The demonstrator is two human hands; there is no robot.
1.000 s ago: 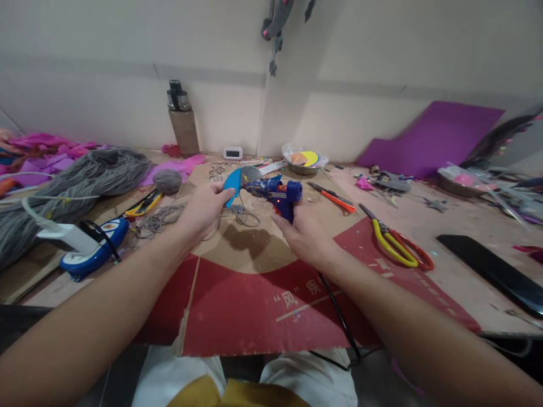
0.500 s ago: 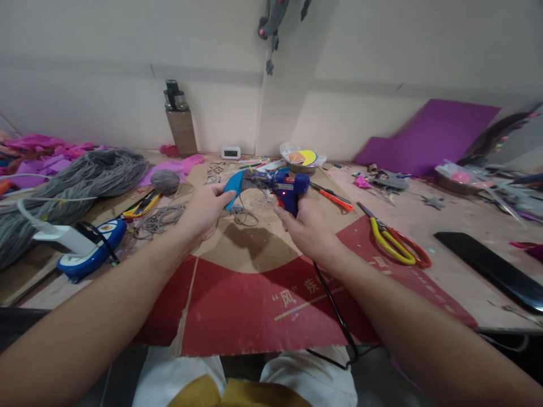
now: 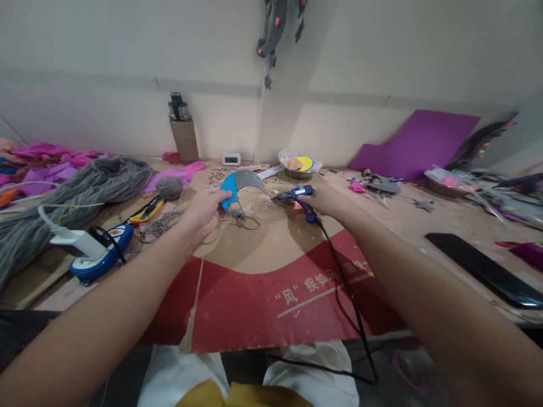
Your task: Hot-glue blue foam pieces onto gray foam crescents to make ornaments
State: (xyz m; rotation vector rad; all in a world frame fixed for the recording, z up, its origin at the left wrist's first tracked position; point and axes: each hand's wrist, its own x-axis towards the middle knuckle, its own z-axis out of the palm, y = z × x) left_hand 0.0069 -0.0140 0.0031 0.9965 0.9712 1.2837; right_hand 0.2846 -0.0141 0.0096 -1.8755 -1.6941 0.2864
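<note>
Worktop [image 3: 399, 226], near edge: cardboard [image 3: 237, 314]. My left hand [image 3: 207, 209] pinches the crescent [image 3: 238, 180], uncovered as the glue gun [image 3: 301, 192] withdrew; my right hand [image 3: 321, 199] touches it, grip unclear.

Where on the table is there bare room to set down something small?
Widest: the red front of the cardboard, between left arm and the cord of the glue gun. Smaller: the table between right arm and phone. Crowded: the left side, with yarn, cutter, power strip.
</note>
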